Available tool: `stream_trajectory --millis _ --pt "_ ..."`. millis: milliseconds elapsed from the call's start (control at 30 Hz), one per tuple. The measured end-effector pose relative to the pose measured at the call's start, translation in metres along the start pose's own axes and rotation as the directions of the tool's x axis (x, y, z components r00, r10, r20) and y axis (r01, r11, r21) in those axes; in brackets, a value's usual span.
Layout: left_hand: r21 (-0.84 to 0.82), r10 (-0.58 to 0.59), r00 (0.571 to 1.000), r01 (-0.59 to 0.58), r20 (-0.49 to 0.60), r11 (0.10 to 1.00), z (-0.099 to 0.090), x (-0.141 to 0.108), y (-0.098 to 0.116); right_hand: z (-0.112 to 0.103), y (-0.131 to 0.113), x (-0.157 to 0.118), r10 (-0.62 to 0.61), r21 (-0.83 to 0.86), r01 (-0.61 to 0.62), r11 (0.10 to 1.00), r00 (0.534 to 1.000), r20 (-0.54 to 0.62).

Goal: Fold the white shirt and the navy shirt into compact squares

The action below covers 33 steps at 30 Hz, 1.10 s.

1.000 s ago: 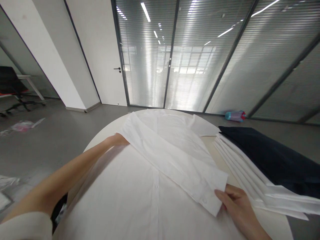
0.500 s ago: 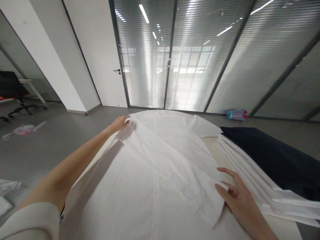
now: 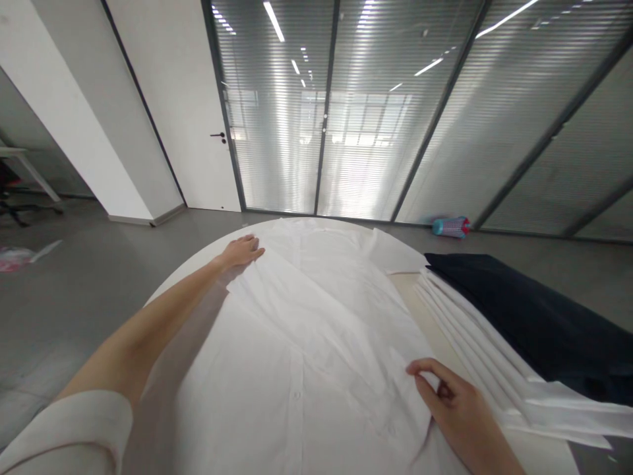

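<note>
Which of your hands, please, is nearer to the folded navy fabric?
Right. The right hand is at the edge of the white shirt, close to the navy fabric; the left hand rests at the shirt's far side, much farther away.

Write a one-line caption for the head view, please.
Left hand on a white shirt, right hand at its edge, on a round table.

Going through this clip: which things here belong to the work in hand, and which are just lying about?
In use: white shirt, left hand flat on it, right hand pinching its edge, round table beneath.

Lying about: folded white cloth, folded dark cloth, blue-and-pink bottle and plastic wrap on the floor.
</note>
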State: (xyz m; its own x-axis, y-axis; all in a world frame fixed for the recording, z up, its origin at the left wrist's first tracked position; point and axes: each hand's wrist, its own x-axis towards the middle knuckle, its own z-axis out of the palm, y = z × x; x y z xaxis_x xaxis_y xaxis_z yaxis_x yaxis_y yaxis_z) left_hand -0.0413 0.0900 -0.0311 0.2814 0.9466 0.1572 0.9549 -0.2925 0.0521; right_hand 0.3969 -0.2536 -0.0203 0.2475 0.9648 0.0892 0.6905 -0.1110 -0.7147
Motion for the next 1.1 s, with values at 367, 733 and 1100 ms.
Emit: stream_trajectory --millis 367,733,1100 --pt "-0.014 -0.093 0.995 0.094 0.041 0.995 0.005 0.022 0.000 0.000 -0.010 -0.005 0.019 -0.016 -0.019 1.000 1.000 0.015" --pt "-0.003 0.007 0.986 -0.007 -0.169 1.000 -0.008 -0.025 0.032 0.001 -0.008 -0.005 0.003 -0.062 -0.006 0.998 0.999 -0.038" --pt "-0.019 -0.075 0.997 0.074 -0.022 0.997 -0.001 -0.048 0.025 -0.003 -0.001 -0.001 0.137 0.059 -0.137 0.989 0.991 0.007"
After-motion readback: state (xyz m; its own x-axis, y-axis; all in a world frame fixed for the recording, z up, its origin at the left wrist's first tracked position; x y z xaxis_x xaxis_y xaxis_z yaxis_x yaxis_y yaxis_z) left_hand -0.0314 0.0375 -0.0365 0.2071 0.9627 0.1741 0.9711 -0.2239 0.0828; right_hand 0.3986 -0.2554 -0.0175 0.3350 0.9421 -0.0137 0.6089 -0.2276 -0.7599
